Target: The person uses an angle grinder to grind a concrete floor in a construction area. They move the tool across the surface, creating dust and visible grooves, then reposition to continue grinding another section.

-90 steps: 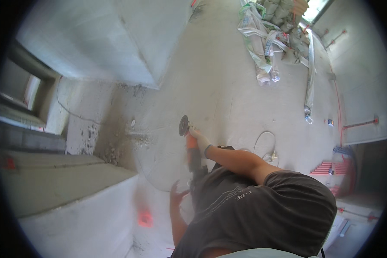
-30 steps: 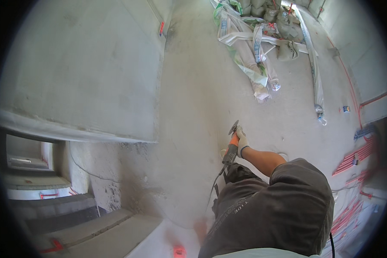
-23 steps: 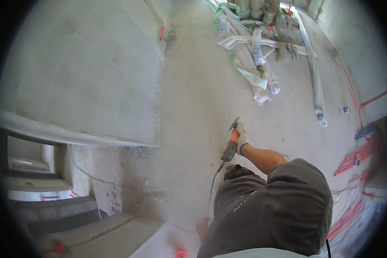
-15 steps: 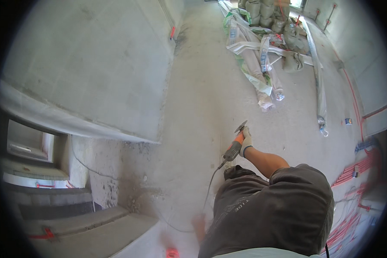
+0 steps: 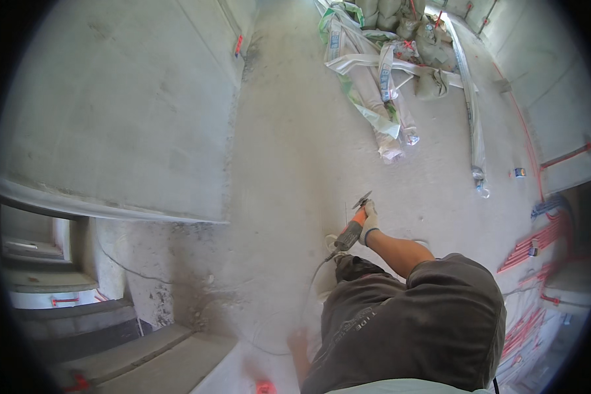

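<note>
My right hand (image 5: 370, 211), in a pale glove, is wrapped round the front of an angle grinder (image 5: 352, 232) with an orange and dark grey body. Its thin disc (image 5: 362, 199) points up and away from me, apart from the floor. From the rear end a grey cable (image 5: 313, 276) runs down beside my dark clothing. A skin-coloured, smeared shape at my left side looks like my left hand (image 5: 298, 341); its fingers cannot be made out. Pale shapes, perhaps shoes, show partly behind the grinder and lower by the clothing.
A grey wall (image 5: 125, 105) rises at left, with a window opening (image 5: 36, 230) below it. Ahead lie long wrapped bundles (image 5: 368, 92) and filled sacks (image 5: 433, 49). Red pipes (image 5: 532, 243) run along the right. A small can (image 5: 519, 173) stands on the concrete floor (image 5: 276, 164).
The surroundings have shifted left and slightly up in view. The grinder, still in my right hand, sits slightly lower and further left. Pale shapes have come into view beside it.
</note>
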Demonstrator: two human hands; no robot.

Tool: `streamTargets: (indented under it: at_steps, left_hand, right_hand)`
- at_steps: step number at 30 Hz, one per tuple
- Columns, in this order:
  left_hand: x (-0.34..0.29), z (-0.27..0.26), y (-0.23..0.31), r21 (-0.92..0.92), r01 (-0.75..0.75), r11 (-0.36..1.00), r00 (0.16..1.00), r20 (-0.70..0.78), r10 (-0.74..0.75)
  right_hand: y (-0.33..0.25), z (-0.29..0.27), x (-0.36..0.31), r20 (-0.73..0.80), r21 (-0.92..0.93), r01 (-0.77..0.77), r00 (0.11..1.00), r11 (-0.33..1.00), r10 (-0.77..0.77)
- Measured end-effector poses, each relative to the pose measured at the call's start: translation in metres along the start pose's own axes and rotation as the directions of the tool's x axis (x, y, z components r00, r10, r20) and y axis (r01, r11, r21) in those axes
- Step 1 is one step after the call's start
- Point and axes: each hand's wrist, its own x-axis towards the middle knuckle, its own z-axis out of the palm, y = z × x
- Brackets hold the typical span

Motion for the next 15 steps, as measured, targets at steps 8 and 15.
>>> streamTargets:
  at_steps: [8, 15]
  left_hand:
    - [0.024, -0.013, 0.001, 0.166, -0.175, 0.970, 0.984, 0.013, 0.176]
    - [0.031, -0.029, 0.019, 0.090, -0.281, 0.956, 0.956, -0.059, 0.287]
  right_hand:
    - [-0.009, 0.003, 0.029, -0.079, -0.045, 0.029, 0.996, 0.999, -0.032]
    - [-0.012, 0.017, 0.025, -0.087, 0.006, -0.053, 0.995, 0.999, 0.054]
